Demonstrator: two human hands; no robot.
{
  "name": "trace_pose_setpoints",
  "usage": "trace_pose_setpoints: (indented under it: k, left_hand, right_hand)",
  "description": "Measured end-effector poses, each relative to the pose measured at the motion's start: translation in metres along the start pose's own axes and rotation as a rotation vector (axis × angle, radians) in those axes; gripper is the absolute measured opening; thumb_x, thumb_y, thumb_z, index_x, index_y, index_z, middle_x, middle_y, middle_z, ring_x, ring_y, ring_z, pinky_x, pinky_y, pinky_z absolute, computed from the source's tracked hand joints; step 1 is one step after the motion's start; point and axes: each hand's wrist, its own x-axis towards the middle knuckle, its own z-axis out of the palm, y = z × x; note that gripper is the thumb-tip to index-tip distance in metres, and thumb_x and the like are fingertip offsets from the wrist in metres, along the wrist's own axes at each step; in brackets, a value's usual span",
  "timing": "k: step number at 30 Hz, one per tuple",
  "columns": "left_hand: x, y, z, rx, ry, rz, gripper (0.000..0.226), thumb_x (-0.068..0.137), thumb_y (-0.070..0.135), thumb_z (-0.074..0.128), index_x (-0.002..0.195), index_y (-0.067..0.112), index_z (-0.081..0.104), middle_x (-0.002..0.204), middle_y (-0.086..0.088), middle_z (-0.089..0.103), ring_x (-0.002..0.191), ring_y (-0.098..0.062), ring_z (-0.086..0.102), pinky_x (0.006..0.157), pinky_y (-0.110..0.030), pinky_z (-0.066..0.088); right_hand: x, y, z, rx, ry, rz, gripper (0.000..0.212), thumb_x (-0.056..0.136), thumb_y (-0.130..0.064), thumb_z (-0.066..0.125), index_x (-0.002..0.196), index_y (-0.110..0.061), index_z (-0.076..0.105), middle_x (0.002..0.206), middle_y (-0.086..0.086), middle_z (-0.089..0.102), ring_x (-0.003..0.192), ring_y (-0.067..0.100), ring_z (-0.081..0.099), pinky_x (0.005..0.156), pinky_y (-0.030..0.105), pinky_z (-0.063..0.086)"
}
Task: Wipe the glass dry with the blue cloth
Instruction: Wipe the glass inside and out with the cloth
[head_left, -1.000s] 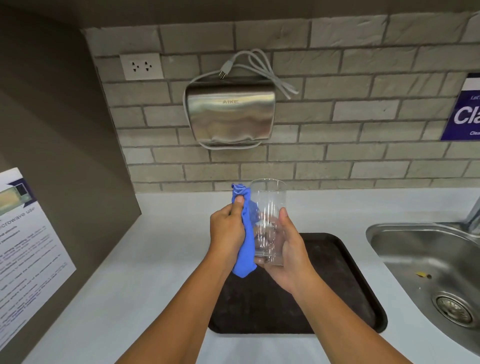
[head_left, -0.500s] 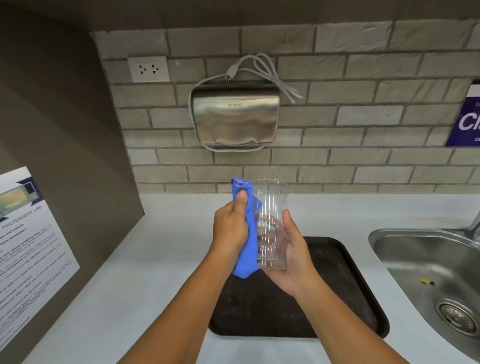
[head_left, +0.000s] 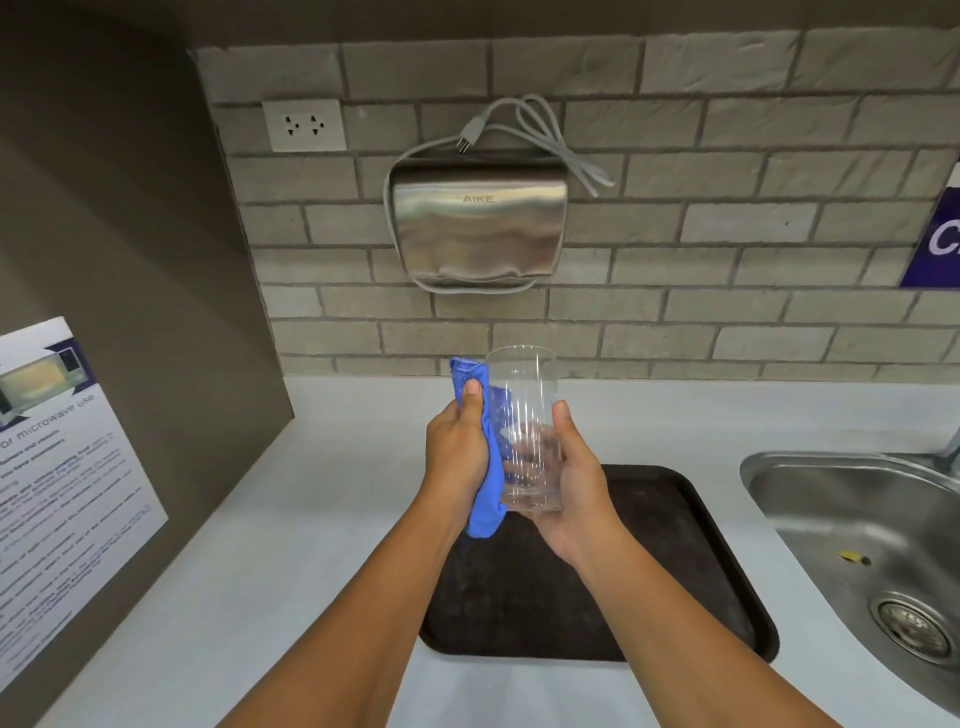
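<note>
The right hand (head_left: 569, 483) holds a clear glass (head_left: 524, 426) upright above the far edge of a dark tray (head_left: 675, 561), its fingers wrapped around the lower part of the glass and its thumb up along the right side. The left hand (head_left: 457, 457) grips a blue cloth (head_left: 485, 467), fingers closed on it and thumb pointing up, and presses the cloth against the left side of the glass; one end of the cloth sticks up above the thumb and the other hangs below the hand. The tray lies on a white counter (head_left: 260, 545), with a steel sink (head_left: 857, 545) to its right. On the brick wall behind hang a metal hand dryer (head_left: 478, 228) and a white socket (head_left: 304, 124).
</note>
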Motion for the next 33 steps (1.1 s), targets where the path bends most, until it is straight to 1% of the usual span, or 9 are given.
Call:
trace_pose_setpoints:
  k: [4,9,16,19,22,24,29,31,33]
  left_hand:
    - [-0.001,-0.003,0.0,-0.033,0.03,0.023,0.046,0.094,0.052,0.043,0.081,0.012,0.063,0.064,0.001,0.065,0.045,-0.006,0.06,0.041,-0.016,0.047]
    - [-0.002,-0.008,0.0,0.037,0.077,0.069,0.05,0.095,0.052,0.042,0.096,0.005,0.06,0.081,-0.008,0.064,0.065,-0.016,0.062,0.055,-0.025,0.049]
    - [-0.011,-0.01,0.001,0.111,0.104,0.18,0.039,0.094,0.053,0.04,0.08,0.018,0.05,0.101,-0.02,0.059,0.073,-0.018,0.057,0.073,-0.037,0.051]
    - [-0.015,-0.012,0.001,0.126,0.105,0.209,0.036,0.094,0.053,0.039,0.079,0.022,0.048,0.103,-0.018,0.056,0.073,-0.014,0.058,0.069,-0.03,0.051]
    - [-0.019,-0.014,0.002,0.167,0.096,0.29,0.032,0.096,0.048,0.04,0.075,0.024,0.046,0.101,-0.004,0.048,0.066,0.004,0.054,0.06,-0.007,0.042]
    - [-0.022,-0.015,0.003,0.2,0.085,0.347,0.031,0.096,0.046,0.041,0.075,0.025,0.047,0.099,0.003,0.042,0.066,0.009,0.053,0.06,-0.002,0.039]
    - [-0.027,-0.021,0.006,0.219,0.002,0.447,0.02,0.095,0.047,0.042,0.081,0.034,0.047,0.099,0.015,0.037,0.078,0.008,0.053,0.067,-0.002,0.041]
    - [-0.023,-0.022,0.003,0.177,-0.028,0.359,0.024,0.095,0.049,0.041,0.082,0.031,0.05,0.098,0.011,0.043,0.073,0.008,0.055,0.062,-0.005,0.043]
    - [-0.015,-0.023,-0.002,0.13,-0.047,0.198,0.038,0.093,0.053,0.043,0.09,0.018,0.057,0.094,-0.002,0.057,0.077,-0.007,0.062,0.064,-0.018,0.05]
  right_hand:
    - [0.001,0.003,0.004,-0.044,0.142,-0.029,0.059,0.082,-0.063,0.065,0.111,-0.011,0.07,0.1,0.013,0.077,0.077,0.027,0.076,0.061,0.038,0.059]
    - [0.001,0.012,0.004,-0.129,0.298,-0.075,0.046,0.092,-0.062,0.055,0.099,-0.019,0.072,0.095,0.006,0.08,0.076,0.02,0.077,0.064,0.037,0.061]
    - [-0.008,0.019,0.009,-0.211,0.187,-0.14,0.033,0.082,-0.056,0.071,0.083,-0.023,0.073,0.07,-0.01,0.073,0.071,0.015,0.069,0.064,0.029,0.055]
    - [-0.01,0.018,0.008,-0.2,0.165,-0.147,0.027,0.083,-0.051,0.073,0.077,-0.025,0.073,0.069,-0.009,0.071,0.07,0.015,0.065,0.065,0.029,0.054]
    - [-0.012,0.02,0.007,-0.162,0.16,-0.165,0.031,0.086,-0.048,0.071,0.097,-0.019,0.072,0.076,-0.004,0.07,0.075,0.016,0.065,0.067,0.029,0.056]
    - [-0.013,0.022,0.005,-0.141,0.153,-0.176,0.034,0.088,-0.048,0.069,0.104,-0.018,0.072,0.077,-0.003,0.069,0.076,0.018,0.065,0.07,0.031,0.056]
    - [-0.014,0.022,0.002,-0.118,0.099,-0.159,0.037,0.077,-0.052,0.074,0.094,-0.019,0.076,0.088,0.006,0.076,0.084,0.022,0.074,0.079,0.038,0.061]
    - [-0.015,0.021,-0.001,-0.077,0.071,-0.096,0.043,0.072,-0.056,0.078,0.097,-0.02,0.078,0.091,0.007,0.076,0.088,0.024,0.074,0.084,0.043,0.061]
    - [-0.016,0.022,-0.007,-0.024,0.026,-0.041,0.06,0.066,-0.063,0.079,0.106,-0.018,0.078,0.102,0.009,0.078,0.094,0.028,0.074,0.09,0.047,0.057]
